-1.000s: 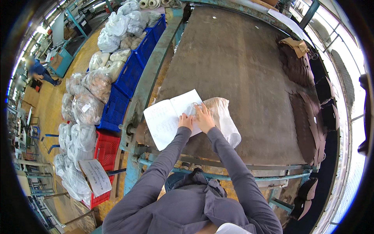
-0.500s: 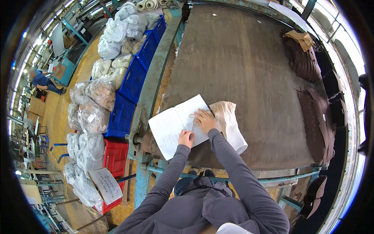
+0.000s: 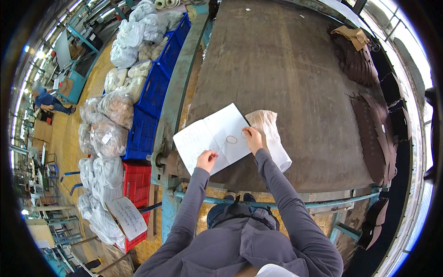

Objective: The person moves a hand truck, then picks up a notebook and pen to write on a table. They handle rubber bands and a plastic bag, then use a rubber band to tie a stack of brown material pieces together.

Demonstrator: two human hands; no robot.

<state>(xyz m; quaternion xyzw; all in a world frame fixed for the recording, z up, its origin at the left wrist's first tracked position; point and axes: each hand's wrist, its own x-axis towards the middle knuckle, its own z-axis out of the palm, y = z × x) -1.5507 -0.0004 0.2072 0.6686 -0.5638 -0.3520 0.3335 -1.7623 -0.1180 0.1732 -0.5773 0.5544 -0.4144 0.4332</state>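
An open notebook lies tilted on the near left of the brown work table, handwriting on its left page. A tan rubber band rests in a loop on its mostly blank right page. My right hand is at that page's outer edge, fingertips pinched on a thin loop that looks like another rubber band. Over the lower part of the left page, my left hand is closed with its fingers curled; what they hold, if anything, is too small to tell. A crumpled, pale plastic-like sheet lies right of the notebook.
Stacked dark brown cut pieces line the table's right side, brown paper beyond them. Blue crates and a red crate with bagged goods stand left of the table's metal frame. A person stands far left.
My right hand has lifted off the page and moved right, now pinching. My left hand has drawn left and down, away from it. A rubber band now lies uncovered between them.
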